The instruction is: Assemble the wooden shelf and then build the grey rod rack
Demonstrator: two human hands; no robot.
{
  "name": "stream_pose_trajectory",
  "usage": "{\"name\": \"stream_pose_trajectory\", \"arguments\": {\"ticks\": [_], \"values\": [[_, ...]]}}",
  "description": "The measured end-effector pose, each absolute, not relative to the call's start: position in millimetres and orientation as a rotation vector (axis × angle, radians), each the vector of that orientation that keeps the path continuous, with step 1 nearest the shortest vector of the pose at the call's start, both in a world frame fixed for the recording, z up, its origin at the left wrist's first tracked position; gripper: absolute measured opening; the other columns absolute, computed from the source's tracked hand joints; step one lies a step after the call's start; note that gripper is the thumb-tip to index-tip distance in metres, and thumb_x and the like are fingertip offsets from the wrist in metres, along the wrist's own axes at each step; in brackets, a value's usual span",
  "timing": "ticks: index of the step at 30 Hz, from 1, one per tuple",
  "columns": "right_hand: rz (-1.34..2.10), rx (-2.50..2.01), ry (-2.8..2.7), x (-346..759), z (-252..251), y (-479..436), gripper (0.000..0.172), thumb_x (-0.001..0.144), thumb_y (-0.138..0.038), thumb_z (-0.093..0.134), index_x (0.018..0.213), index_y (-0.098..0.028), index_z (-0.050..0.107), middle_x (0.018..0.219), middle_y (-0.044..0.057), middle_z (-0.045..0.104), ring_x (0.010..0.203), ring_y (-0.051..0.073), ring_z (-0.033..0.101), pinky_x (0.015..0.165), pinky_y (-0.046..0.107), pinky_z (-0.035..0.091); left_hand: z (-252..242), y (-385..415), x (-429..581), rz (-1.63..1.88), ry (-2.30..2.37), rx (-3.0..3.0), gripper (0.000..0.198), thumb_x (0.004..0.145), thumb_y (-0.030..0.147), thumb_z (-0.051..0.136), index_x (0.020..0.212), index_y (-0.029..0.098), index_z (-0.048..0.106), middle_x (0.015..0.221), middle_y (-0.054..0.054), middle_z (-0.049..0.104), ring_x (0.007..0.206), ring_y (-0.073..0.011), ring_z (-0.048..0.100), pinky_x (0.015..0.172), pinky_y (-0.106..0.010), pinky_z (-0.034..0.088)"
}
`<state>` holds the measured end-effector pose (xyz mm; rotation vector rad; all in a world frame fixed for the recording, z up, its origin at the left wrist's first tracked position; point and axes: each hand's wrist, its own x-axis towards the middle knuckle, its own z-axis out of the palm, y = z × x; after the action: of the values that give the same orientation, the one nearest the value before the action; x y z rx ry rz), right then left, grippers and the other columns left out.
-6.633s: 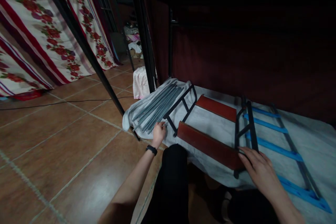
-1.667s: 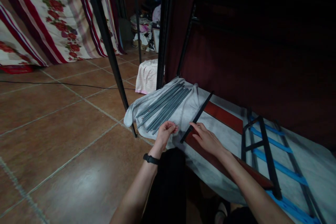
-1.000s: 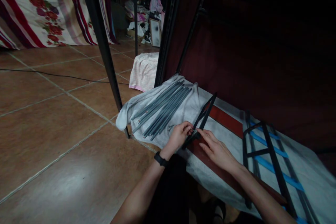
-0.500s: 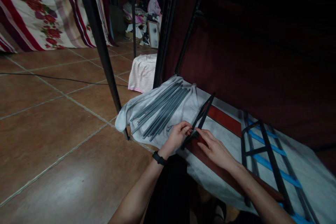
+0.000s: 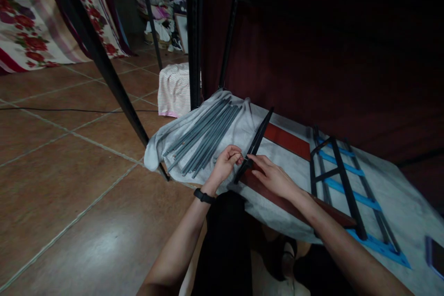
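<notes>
My left hand [image 5: 226, 164], with a dark band on its wrist, is closed in a pinch on a small thin metal piece [image 5: 245, 157], too small to name surely. This piece meets the black metal frame [image 5: 258, 138], which stands tilted on edge across a reddish-brown board. From the other side my right hand [image 5: 272, 176] reaches to the frame, fingers stretched out and thumb apart, its fingertips touching close to the metal piece. Left of the frame lies a bundle of grey rods [image 5: 204, 138] on a pale cloth.
Another black frame [image 5: 342, 185] lies on the right over blue strips [image 5: 354, 196]. Reddish-brown boards [image 5: 287, 141] rest on the pale cloth. A phone [image 5: 435, 256] is at the right edge. Dark upright posts [image 5: 104, 69] rise at the left, beside the tiled floor [image 5: 69, 185].
The view has shifted, so things sit further left and the phone shows at the right. The black frame looks narrower, turned more edge-on. Both hands stay at it.
</notes>
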<state>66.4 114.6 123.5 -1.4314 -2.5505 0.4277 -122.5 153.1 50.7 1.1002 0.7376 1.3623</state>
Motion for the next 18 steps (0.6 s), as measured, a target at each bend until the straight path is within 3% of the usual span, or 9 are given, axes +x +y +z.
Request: {"name": "stream_pose_trajectory", "arguments": {"ticks": [8, 13, 18], "values": [[0.44, -1.431, -2.542, 68.0, 123.4, 116.4, 0.057, 0.095, -0.026, 0.044, 0.149, -0.037, 0.03, 0.137, 0.003, 0.05, 0.114, 0.02, 0.059, 0.096, 0.037, 0.05, 49.7, 149.3, -114.3, 1.409, 0.781, 0.848, 0.028, 0.073, 0.035, 0.074, 0.086, 0.014, 0.061, 0.069, -0.002, 0.066, 0.06, -0.0107, 0.061, 0.06, -0.023, 0.047], [0.426, -1.451, -2.519, 66.3, 127.5, 113.3, 0.057, 0.095, -0.028, 0.044, 0.149, -0.036, 0.029, 0.138, 0.002, 0.051, 0.116, 0.021, 0.058, 0.098, 0.038, 0.049, 51.4, 147.4, -112.9, 1.442, 0.774, 0.872, 0.02, 0.074, 0.029, 0.072, 0.084, 0.014, 0.063, 0.07, -0.002, 0.067, 0.062, -0.012, 0.063, 0.061, -0.024, 0.049], [0.38, -1.475, -2.485, 59.2, 128.9, 109.0, 0.05, 0.096, -0.04, 0.045, 0.145, -0.032, 0.038, 0.136, 0.004, 0.054, 0.116, 0.023, 0.059, 0.099, 0.041, 0.049, 49.2, 143.5, -111.1, 1.49, 0.728, 0.87, 0.011, 0.079, 0.025, 0.065, 0.083, 0.016, 0.061, 0.072, -0.002, 0.067, 0.062, -0.0112, 0.062, 0.065, -0.025, 0.05]]}}
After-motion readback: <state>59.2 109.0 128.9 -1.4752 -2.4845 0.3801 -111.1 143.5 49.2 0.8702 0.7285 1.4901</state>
